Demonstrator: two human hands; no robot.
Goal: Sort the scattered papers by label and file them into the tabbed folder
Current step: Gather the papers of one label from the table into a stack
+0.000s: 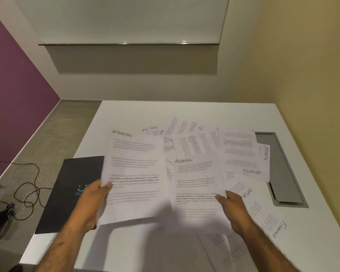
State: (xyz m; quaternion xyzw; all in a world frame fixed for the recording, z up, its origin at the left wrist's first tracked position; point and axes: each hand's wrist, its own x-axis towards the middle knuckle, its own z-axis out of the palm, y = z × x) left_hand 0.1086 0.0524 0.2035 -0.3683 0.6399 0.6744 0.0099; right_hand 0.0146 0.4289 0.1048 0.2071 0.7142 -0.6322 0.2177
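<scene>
My left hand [92, 201] grips the lower left edge of a sheet labelled ADMIN [133, 173], lifted and blurred above the white table [126, 112]. My right hand [232, 205] pinches the right edge of a second ADMIN sheet [196, 185], beside the first. Behind them lie scattered papers: FIN and HR sheets [153, 130] at the back, SPORTS sheets [243, 156] to the right, a FINANCE sheet [271, 222] near the right front. A dark folder [73, 185] lies flat at the table's left edge, partly under the left sheet.
A grey recessed cable tray [283, 167] is set into the table at the right. Walls close the back and right sides. Black cables [28, 189] lie on the carpet to the left. More papers [224, 250] sit near the front edge.
</scene>
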